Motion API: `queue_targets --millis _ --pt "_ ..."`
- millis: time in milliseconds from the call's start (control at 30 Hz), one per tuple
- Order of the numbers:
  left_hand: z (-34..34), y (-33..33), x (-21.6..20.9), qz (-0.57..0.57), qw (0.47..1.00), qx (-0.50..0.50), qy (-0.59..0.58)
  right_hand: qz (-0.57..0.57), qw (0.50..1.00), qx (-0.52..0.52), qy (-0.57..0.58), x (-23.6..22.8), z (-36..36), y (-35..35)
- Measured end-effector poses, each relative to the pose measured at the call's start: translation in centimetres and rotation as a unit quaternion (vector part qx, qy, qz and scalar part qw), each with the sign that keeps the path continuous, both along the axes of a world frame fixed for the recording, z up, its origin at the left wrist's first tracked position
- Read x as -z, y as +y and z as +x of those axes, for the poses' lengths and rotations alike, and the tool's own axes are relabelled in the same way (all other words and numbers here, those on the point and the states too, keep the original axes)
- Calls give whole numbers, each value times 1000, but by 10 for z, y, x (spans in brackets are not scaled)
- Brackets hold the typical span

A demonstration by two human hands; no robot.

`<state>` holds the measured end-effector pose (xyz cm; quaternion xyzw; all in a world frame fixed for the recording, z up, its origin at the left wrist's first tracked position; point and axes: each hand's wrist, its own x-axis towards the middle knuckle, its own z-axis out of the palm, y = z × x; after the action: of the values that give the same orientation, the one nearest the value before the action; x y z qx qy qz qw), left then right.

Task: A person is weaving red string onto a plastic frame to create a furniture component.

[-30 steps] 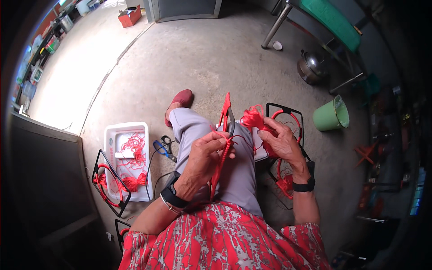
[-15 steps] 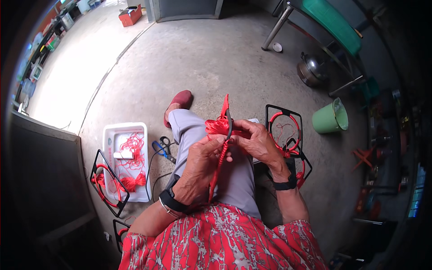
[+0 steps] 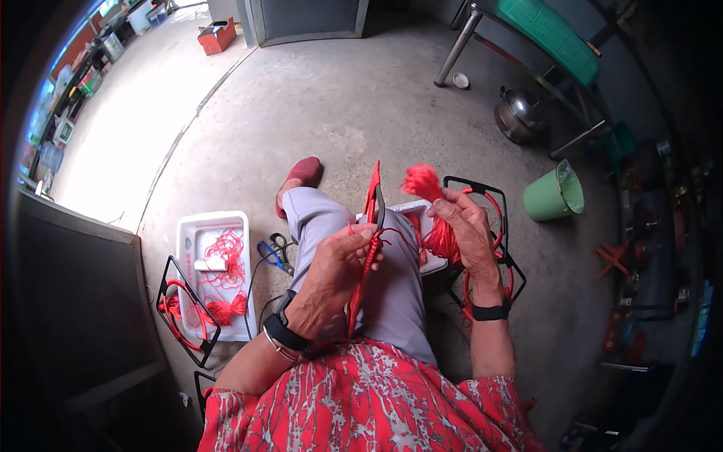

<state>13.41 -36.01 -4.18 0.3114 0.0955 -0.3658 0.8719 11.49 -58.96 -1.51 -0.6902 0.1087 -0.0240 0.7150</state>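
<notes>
My left hand [image 3: 335, 270] is closed around a thin black frame [image 3: 380, 212], seen edge-on, with red cord wrapped along it. Short red cord ends stick out beside its fingertips. To the right, my right hand [image 3: 474, 237] grips a bundle of red cord [image 3: 420, 181]; its loose top fans out above the fingers and more strands hang below the palm. The bundle is apart from the frame. Beyond my right knee lies a white tray [image 3: 434, 265] with red cord, partly hidden by the bundle and my leg.
On the left stands a white tray [image 3: 214, 217] with tangled red cord and a white roll [image 3: 211, 264]. A black frame with a red ring [image 3: 187, 316] leans on it. Blue-handled scissors [image 3: 276, 256] lie beside it. More frames [image 3: 503, 218], a green bucket [image 3: 550, 194] and a pot [image 3: 520, 117] are at right.
My right hand has moved right, away from the frame, taking the red cord bundle with it. My left hand still holds the frame in nearly the same place.
</notes>
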Motion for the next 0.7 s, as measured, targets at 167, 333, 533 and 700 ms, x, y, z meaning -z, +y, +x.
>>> queue_targets --millis 167,333,533,700 --pt "3 0 0 -18 1000 20 10 -108 991 49 -63 -23 9 -7" --pt "-3 -3 -7 21 997 -51 -48 -317 936 34 -151 -60 26 11" --pt "-6 -2 -5 49 990 -78 -104 -446 849 -89 -269 -73 53 34" --pt "-12 -3 -13 156 954 -84 -243 -564 743 -138 -334 -77 71 48"
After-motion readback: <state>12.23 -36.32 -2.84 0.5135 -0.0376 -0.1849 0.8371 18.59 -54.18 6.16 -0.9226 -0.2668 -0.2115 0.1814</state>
